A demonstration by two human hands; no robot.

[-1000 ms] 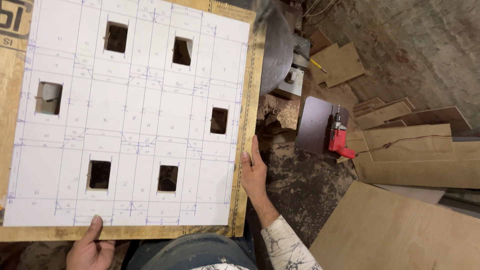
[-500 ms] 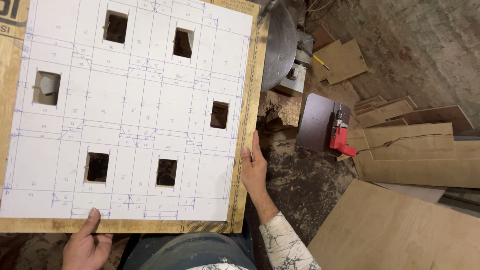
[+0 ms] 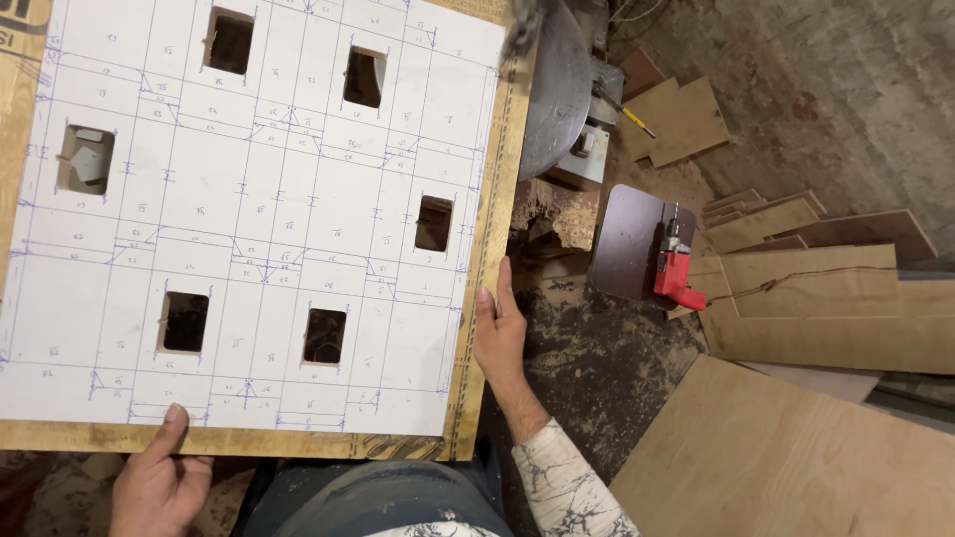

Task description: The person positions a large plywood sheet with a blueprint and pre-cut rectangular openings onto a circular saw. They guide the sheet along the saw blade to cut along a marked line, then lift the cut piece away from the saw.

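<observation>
A large white board (image 3: 269, 219) marked with blue grid lines and several rectangular cut-outs lies flat on a plywood sheet (image 3: 487, 239) whose brown edge shows around it. My left hand (image 3: 159, 482) grips the near edge, thumb on top of the white face. My right hand (image 3: 500, 333) lies flat against the plywood's right edge, fingers pointing away from me. Both hands hold the stacked boards.
A red power drill (image 3: 676, 268) with a cord rests on a dark brown panel (image 3: 627, 239) to the right. Plywood offcuts (image 3: 826, 298) are piled further right, a large sheet (image 3: 796, 457) at the near right. A grey metal machine (image 3: 557, 89) stands behind the board. Sawdust covers the floor.
The board has slid a little away from me and to the left in view. My left hand has come further onto the near edge; my right hand stays on the right edge.
</observation>
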